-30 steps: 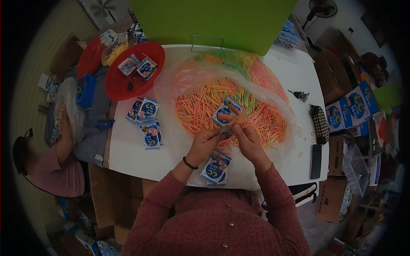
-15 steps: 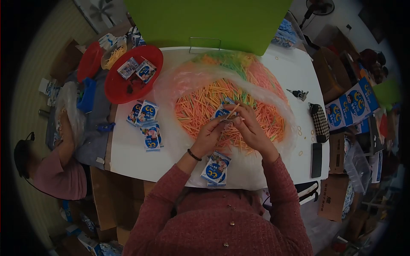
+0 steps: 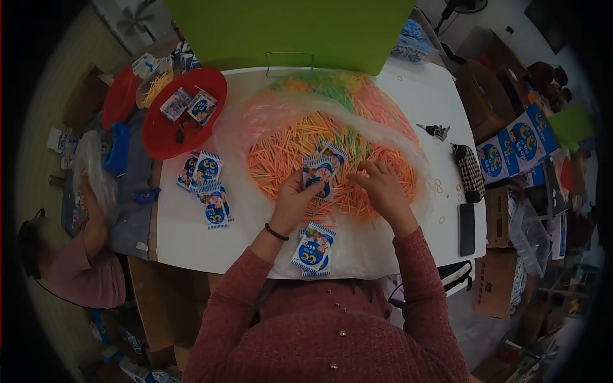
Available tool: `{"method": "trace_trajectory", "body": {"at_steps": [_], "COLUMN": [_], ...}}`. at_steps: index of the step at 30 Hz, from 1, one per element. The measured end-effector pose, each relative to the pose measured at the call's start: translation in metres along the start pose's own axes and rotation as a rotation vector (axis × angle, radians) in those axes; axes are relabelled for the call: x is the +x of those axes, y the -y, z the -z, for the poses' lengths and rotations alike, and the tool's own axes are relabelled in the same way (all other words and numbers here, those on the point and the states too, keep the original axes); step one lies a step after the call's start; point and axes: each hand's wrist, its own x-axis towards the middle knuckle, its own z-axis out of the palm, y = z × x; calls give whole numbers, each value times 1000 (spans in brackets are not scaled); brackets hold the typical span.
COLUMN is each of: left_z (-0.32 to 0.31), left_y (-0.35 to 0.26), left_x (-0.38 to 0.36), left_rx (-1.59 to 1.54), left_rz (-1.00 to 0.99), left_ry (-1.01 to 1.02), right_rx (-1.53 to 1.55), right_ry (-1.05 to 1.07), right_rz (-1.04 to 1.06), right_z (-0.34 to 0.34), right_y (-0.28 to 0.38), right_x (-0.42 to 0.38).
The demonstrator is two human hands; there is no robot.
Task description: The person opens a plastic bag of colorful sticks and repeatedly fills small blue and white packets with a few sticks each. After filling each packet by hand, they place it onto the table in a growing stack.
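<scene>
My left hand [image 3: 292,200] grips a small blue-and-white printed packet [image 3: 318,182] between thumb and fingers, above a heap of thin coloured sticks [image 3: 290,150]. Behind it, another similar packet [image 3: 335,154] shows in part on the heap. My right hand [image 3: 385,193] hovers at the right over the sticks with fingers curved and apart, and I see nothing in it. The pink, orange, yellow and green sticks lie in a clear plastic bag [image 3: 236,127] spread open on the white table [image 3: 179,239]. Close to my body lie overlapping packets [image 3: 313,247].
Several packets [image 3: 207,169] lie left of the bag, near a red basin [image 3: 159,143] holding packets. Keys [image 3: 435,131], rubber bands [image 3: 441,220], a checkered pouch [image 3: 469,173] and a phone [image 3: 467,230] line the right. A green board [image 3: 294,32] stands behind. A co-worker [image 3: 86,262] sits left.
My hands were together at a packet with a stick between the right fingers. Now they are apart: the left holds the packet, the right has drawn away, and the stick is no longer visible there.
</scene>
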Motion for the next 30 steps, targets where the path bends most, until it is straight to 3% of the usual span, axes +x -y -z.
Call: {"method": "trace_trajectory", "body": {"at_steps": [7,9,13,19,21,22,24,25,27,30], "left_z": [0,3,-3,-3,0,2,2,3,10,2], "left_y": [-5,0,7,11,13,13,13,12,22,20], "left_x": [-13,-13,-11,-7,-11,-14,-17,-18,-15,-17], "left_rx": [-22,20,111,147,168,190,169,150,225,328], "left_rz": [22,-4,-117,-49,-120,-182,-196,-209,-187,-179], "left_ry": [-22,-2,-5,-9,-23,-37,-52,-45,-40,-44], "right_rx": [48,-7,-51,-191,21,28,484,489,1399,1472], "right_ry": [60,178,188,75,20,25,-54,-47,-241,-359], "right_rz": [138,179,179,302,75,88,-390,-386,-444,-397], "right_z": [-13,-11,-20,-23,-14,-13,-12,-13,-16,1], "right_y": [-10,-8,-4,-1,-4,-4,0,4,13,43], "right_x": [14,13,10,5,4,4,1,1,2,12]}}
